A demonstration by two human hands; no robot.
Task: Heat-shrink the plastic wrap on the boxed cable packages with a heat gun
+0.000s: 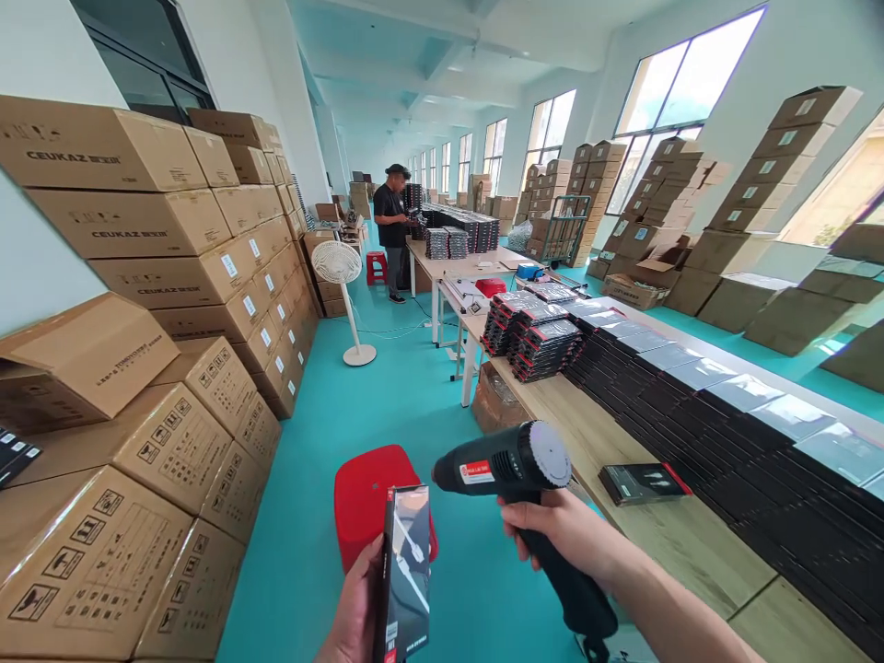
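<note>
My left hand (359, 599) is wrapped round a slim black retail box (410, 575) with a white cable pictured on its front, held upright. In my right hand (552, 529) is a black heat gun (501, 458) with a red and white label, gripped by its handle. The gun's nozzle points left, just above and to the right of the box's top, apart from it. Another such black box (645, 482) lies on the wooden table (718, 543) to the right.
Long rows of stacked black boxes (691, 424) cover the table's far side. A red stool (359, 479) stands ahead of my left hand. Cartons (138, 230) are piled along the left wall, near a white fan (338, 267). Farther back, a person (391, 212) stands at another table.
</note>
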